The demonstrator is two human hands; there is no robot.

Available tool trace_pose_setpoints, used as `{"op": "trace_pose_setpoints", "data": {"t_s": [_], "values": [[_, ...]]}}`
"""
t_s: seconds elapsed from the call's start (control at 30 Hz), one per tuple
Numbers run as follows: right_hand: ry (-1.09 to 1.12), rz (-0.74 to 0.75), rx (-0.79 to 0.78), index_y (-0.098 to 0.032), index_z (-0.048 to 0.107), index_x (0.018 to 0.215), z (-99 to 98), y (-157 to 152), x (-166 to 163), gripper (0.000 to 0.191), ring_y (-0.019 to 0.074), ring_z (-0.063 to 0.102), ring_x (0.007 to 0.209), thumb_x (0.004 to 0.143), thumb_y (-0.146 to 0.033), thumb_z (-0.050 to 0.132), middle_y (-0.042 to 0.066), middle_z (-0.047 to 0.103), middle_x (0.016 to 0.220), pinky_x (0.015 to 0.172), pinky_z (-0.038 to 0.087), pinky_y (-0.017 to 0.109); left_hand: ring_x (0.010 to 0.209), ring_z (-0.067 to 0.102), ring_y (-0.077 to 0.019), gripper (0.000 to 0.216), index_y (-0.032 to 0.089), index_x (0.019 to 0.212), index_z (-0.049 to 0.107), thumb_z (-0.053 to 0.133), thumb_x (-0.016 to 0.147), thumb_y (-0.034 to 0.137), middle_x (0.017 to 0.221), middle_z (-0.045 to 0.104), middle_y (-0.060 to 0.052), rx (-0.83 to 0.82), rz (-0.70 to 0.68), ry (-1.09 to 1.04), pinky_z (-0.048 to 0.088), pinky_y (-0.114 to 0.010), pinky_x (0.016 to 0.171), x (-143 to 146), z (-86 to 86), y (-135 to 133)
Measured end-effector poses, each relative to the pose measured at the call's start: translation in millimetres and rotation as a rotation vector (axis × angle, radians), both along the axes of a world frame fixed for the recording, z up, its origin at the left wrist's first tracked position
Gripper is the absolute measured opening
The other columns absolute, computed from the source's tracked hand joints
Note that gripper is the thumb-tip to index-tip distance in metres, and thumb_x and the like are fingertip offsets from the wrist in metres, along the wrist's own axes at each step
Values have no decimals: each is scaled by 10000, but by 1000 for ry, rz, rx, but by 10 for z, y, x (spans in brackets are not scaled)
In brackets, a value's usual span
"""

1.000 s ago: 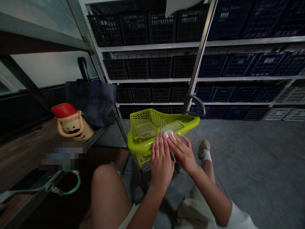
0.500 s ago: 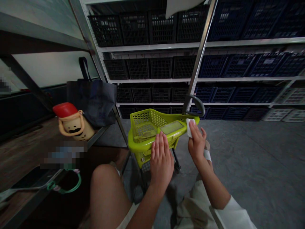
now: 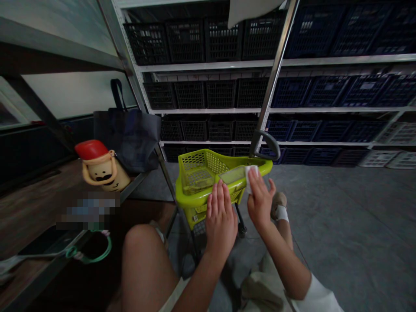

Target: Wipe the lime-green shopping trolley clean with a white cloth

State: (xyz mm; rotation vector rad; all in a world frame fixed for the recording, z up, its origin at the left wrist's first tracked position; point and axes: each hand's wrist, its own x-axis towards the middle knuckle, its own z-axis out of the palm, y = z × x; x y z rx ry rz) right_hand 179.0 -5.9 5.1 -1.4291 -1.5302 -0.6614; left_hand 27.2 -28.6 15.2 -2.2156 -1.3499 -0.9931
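A small lime-green basket trolley (image 3: 195,197) stands on the floor in front of my knees. My left hand (image 3: 221,219) lies flat against its near rim, fingers stretched together. My right hand (image 3: 260,199) presses a small white wipe (image 3: 250,175) against the green flap at the trolley's right rim, beside the dark curved handle (image 3: 268,143). The basket's mesh inside looks empty.
A metal rack with black and blue crates (image 3: 221,93) fills the back wall. On the wooden shelf to the left sit a red-capped beige bottle with a face (image 3: 99,167) and a dark tote bag (image 3: 130,134). A green cord (image 3: 91,255) hangs lower left. Grey floor (image 3: 341,225) spreads right.
My right hand with the wipe moved from beside my left hand out to the trolley's right corner, then came back a little leftward along the rim. My left hand stayed put.
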Motion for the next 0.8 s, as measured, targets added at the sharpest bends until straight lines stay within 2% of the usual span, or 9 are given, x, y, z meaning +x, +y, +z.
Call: {"op": "trace_pose_setpoints", "data": {"t_s": [0.07, 0.13, 0.3, 0.37, 0.47, 0.5, 0.67, 0.73, 0.8], "values": [[-160, 173, -51, -257, 307, 1562, 26, -63, -112, 743, 219, 463, 1418, 847, -66, 368, 102, 544, 1486, 1202, 168, 487, 1504, 303, -285, 770, 49, 1588, 78, 452, 923, 152, 1614, 322, -186, 12, 6, -4, 287, -465, 1226, -8, -9, 0], [-219, 242, -45, -271, 309, 1561, 24, -73, -93, 738, 210, 484, 1401, 854, -71, 380, 87, 572, 1462, 1212, 143, 477, 1499, 316, -280, 762, 59, 1589, 84, 446, 926, 154, 1613, 326, -182, 17, -1, 0, 288, -459, 1226, -20, -8, -5], [77, -61, 49, -271, 347, 1546, -13, 6, 159, 771, 233, 492, 1395, 810, -42, 357, 99, 539, 1492, 1182, 194, 512, 1498, 319, -286, 761, 36, 1583, 92, 463, 934, 178, 1611, 327, -189, 2, 2, 18, 313, -457, 1214, -7, 21, -21], [7, 2, 6, -264, 314, 1560, 1, -44, 90, 778, 231, 462, 1419, 816, -42, 362, 98, 534, 1495, 1180, 209, 502, 1496, 323, -287, 761, 38, 1584, 89, 459, 933, 172, 1606, 336, -193, 4, 18, 7, 316, -463, 1212, 9, 17, -20], [-237, 244, -80, -262, 267, 1576, 28, -130, -33, 758, 207, 452, 1425, 855, -55, 378, 87, 557, 1476, 1194, 209, 467, 1499, 316, -286, 754, 37, 1584, 91, 444, 927, 151, 1602, 345, -194, 21, 22, 5, 306, -469, 1216, 12, -1, -13], [-262, 271, -83, -264, 273, 1573, 32, -130, -25, 749, 203, 453, 1424, 861, -55, 376, 86, 561, 1472, 1195, 207, 467, 1500, 313, -286, 750, 34, 1583, 101, 444, 926, 151, 1604, 343, -193, 23, 16, 8, 302, -467, 1219, 8, -4, -12], [27, -31, 19, -249, 346, 1542, 42, -22, 167, 753, 228, 457, 1422, 822, -28, 351, 121, 536, 1488, 1151, 264, 496, 1497, 321, -289, 729, 42, 1580, 151, 457, 933, 182, 1610, 331, -191, 3, -2, -4, 304, -456, 1219, -4, 0, -15], [-22, 7, -18, -240, 319, 1555, 58, -50, 98, 761, 224, 441, 1434, 823, -35, 351, 121, 529, 1494, 1156, 264, 489, 1493, 330, -285, 735, 52, 1584, 136, 448, 930, 171, 1603, 348, -190, 13, 5, -19, 301, -458, 1219, 4, -10, -12], [-185, 184, -73, -227, 275, 1572, 72, -106, -5, 754, 204, 422, 1446, 842, -53, 354, 114, 536, 1490, 1176, 249, 467, 1492, 331, -281, 748, 56, 1587, 115, 440, 921, 150, 1596, 362, -191, 32, 9, -29, 295, -457, 1221, 9, -21, -7]]}}
